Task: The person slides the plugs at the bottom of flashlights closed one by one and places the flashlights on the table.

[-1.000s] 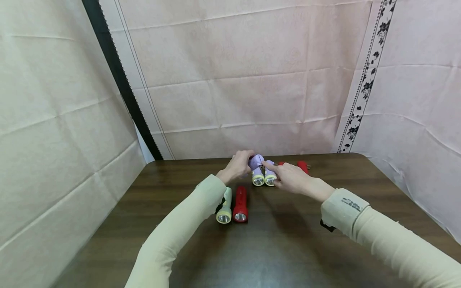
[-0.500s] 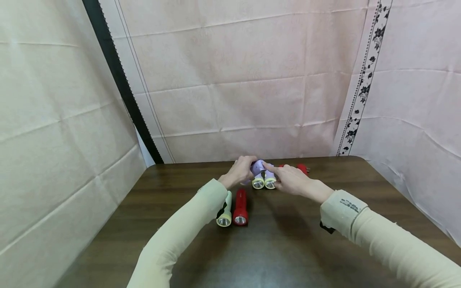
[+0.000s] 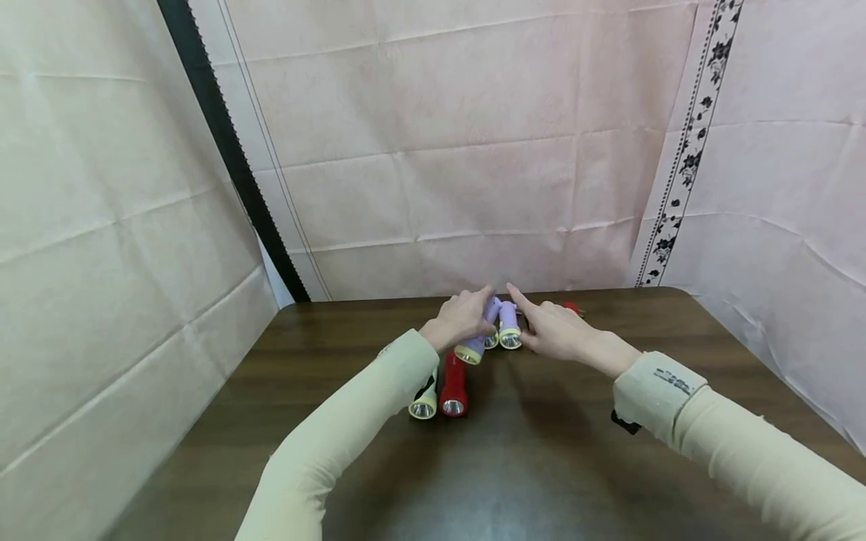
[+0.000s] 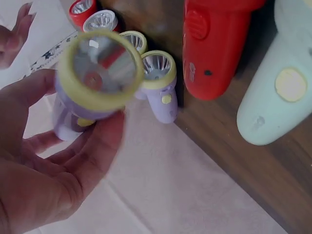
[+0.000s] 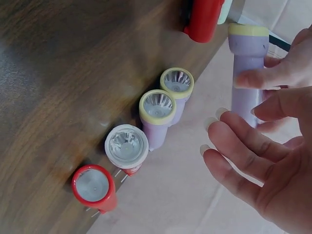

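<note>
My left hand (image 3: 461, 319) grips a purple flashlight (image 3: 471, 347) with a yellow rim, held up off the table with its lens facing me. Thumb and fingers curl round its barrel in the left wrist view. Two similar purple flashlights, a nearer one (image 5: 157, 109) and a farther one (image 5: 178, 85), stand side by side on the table. My right hand (image 3: 558, 327) hovers just right of them, fingers loosely bent and holding nothing. In the right wrist view its fingertips are close to the held flashlight (image 5: 248, 53); whether they touch it I cannot tell.
A larger red flashlight (image 3: 453, 387) and a mint-green flashlight (image 3: 424, 406) lie nearer me, partly under my left forearm. A white-rimmed flashlight (image 5: 126, 146) and a small red flashlight (image 5: 93, 185), with metal prongs showing beside them, sit near the wooden table's (image 3: 528, 466) far edge.
The left hand has shifted slightly right and brought the purple flashlight forward, away from the row. My right index finger has moved off the purple flashlights and now points up and away.
</note>
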`<state>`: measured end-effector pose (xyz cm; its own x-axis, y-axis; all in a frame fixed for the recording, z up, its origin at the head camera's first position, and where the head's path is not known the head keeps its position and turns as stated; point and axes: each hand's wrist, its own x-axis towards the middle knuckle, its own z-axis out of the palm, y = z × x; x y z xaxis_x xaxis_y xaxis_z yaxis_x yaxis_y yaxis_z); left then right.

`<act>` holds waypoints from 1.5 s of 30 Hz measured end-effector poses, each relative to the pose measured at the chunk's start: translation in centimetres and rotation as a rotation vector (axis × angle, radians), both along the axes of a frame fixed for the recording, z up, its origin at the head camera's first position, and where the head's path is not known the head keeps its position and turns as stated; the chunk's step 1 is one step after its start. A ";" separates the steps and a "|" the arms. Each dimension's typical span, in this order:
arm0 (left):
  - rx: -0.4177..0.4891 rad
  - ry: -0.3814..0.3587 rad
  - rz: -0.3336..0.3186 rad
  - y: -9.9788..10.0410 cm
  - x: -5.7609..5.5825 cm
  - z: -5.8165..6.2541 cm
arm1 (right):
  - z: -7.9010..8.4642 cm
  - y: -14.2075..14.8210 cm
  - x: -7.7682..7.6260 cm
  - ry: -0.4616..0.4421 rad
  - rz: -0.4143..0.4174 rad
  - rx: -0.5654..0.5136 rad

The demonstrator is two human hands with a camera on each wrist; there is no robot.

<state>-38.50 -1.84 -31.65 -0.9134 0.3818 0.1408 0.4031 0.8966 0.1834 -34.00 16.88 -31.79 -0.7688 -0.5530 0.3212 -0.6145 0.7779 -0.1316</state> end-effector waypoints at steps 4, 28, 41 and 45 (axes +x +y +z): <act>-0.076 -0.002 0.045 0.7 0.3 -0.7 | -0.1 0.0 0.0 0.023 -0.004 -0.001; -0.402 -0.031 0.139 3.1 1.4 -5.4 | -0.9 0.0 -0.3 0.032 -0.013 -0.018; -0.425 -0.056 0.134 2.7 1.5 -5.8 | -1.1 -0.2 -0.5 0.057 -0.011 -0.020; -0.420 -0.072 0.129 2.5 1.6 -5.8 | -1.2 -0.2 -0.5 0.056 -0.013 -0.018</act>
